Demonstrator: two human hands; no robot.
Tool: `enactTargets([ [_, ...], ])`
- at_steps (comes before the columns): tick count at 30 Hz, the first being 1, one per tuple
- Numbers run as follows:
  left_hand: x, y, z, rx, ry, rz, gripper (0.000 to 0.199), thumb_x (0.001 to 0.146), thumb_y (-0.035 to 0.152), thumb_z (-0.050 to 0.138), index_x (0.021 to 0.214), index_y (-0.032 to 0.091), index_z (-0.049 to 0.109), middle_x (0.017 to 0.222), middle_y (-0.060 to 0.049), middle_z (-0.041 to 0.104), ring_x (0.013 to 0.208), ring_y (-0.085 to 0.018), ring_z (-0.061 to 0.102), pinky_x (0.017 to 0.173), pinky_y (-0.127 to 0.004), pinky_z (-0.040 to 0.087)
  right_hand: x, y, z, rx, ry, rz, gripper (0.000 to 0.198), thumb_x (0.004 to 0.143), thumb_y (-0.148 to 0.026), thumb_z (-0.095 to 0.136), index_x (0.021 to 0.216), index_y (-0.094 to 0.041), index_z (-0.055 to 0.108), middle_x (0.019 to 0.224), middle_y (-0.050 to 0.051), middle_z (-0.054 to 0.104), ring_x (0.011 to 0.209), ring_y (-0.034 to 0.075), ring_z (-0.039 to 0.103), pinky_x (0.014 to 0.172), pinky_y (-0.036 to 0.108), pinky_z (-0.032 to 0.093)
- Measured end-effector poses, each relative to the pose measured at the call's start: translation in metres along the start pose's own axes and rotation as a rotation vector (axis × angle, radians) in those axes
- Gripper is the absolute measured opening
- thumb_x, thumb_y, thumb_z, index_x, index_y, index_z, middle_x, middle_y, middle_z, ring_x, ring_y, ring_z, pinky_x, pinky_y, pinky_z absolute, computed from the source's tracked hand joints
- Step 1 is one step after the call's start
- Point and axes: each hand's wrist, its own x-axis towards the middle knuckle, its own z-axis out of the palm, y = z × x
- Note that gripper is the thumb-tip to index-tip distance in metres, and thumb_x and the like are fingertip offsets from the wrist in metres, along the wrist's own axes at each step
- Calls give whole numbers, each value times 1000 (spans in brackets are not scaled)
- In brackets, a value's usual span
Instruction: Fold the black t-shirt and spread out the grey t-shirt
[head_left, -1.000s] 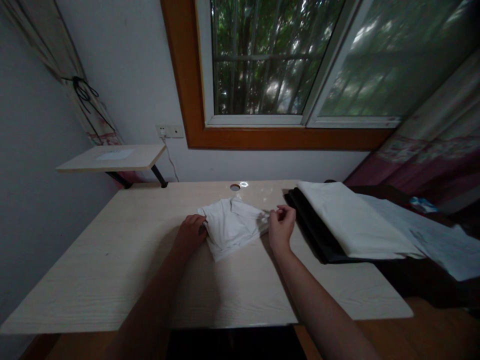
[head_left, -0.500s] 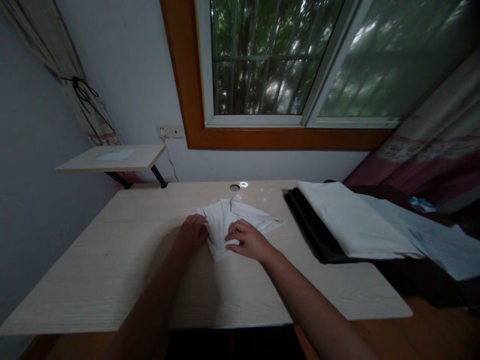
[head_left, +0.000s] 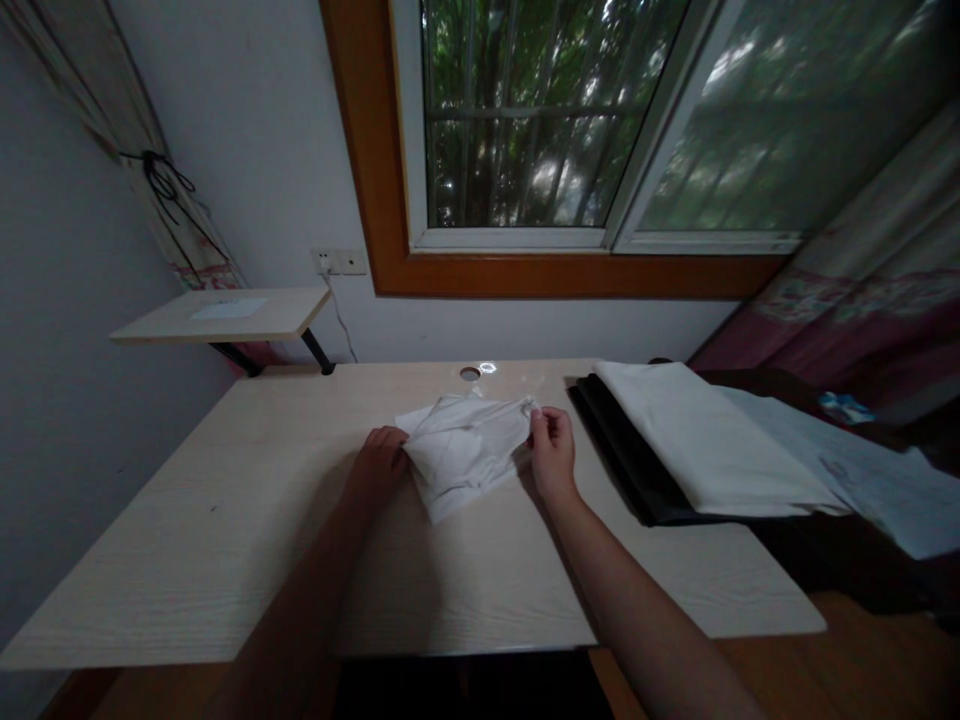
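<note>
White cloth point(head_left: 466, 455) was the thing in play: small, creased, layered, lying mid-tabletop point(head_left: 187, 545) with one point toward me. My left hand point(head_left: 377, 465) had its left edge pinched at the fingertips. My right hand point(head_left: 553, 452) had the right-hand corner between thumb and fingers, seemingly just off the surface. Both hands loaded, neither free.

Step in hand, my read: a two-handed straighten of the upper layer. Next move called for even tension, left side anchored so the layers underneath wouldn't ride along. Creases in the middle looked like the likely trouble.

Containers: none I could make out, so no contents to report. Nearest thing to an opening was the cable hole point(head_left: 470, 374) just beyond the cloth; couldn't see into it.

Right of my right hand, apart from it: black folded material point(head_left: 628, 465) with cream folded fabric point(head_left: 697, 445) on top, plus a pale sheet point(head_left: 870, 480) reaching past the right edge. Blue-and-white item point(head_left: 845, 408) further back, too small to ID.

Far left: raised shelf point(head_left: 289, 315) with paper point(head_left: 229, 308) on it. Behind: wall socket point(head_left: 351, 262), cord point(head_left: 342, 322) hanging from it, then the wood-framed window point(head_left: 562, 276), patterned curtain point(head_left: 847, 290) to its right.
</note>
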Motion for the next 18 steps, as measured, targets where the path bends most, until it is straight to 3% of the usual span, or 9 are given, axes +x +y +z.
enactTargets([
  [4,1,-5,-4,-100,136,-119,16,90,20,48,101,20,60,102,-9,63,99,-24,59,90,-40,49,14,6,-11,36,203,53,30,92,-49,59,101,-22,52,72,-7,50,53,10,47,52,23,37],
  [7,2,-9,-9,-173,315,-295,16,88,20,47,99,21,59,98,-7,62,94,-22,60,84,-34,49,16,7,-14,-1,263,57,30,92,-49,57,102,-22,52,77,-6,51,54,9,46,51,23,38],
  [11,2,-15,-13,-206,531,-521,19,86,19,44,99,21,57,95,-4,62,90,-21,59,81,-31,48,12,3,-11,2,248,51,30,93,-50,55,102,-22,50,79,-6,51,52,8,47,49,23,40],
  [15,2,-16,-14,-343,552,-657,18,89,29,46,103,24,57,90,-1,62,84,-19,59,72,-28,46,9,-1,-7,92,135,115,32,93,-53,56,105,-26,45,70,-10,49,43,9,51,42,21,38],
  [18,1,-16,-13,-470,552,-696,22,88,36,50,105,24,55,89,0,61,80,-19,59,68,-27,46,9,0,-4,196,48,159,35,91,-54,59,106,-28,42,77,-8,55,49,11,60,46,24,48],
])
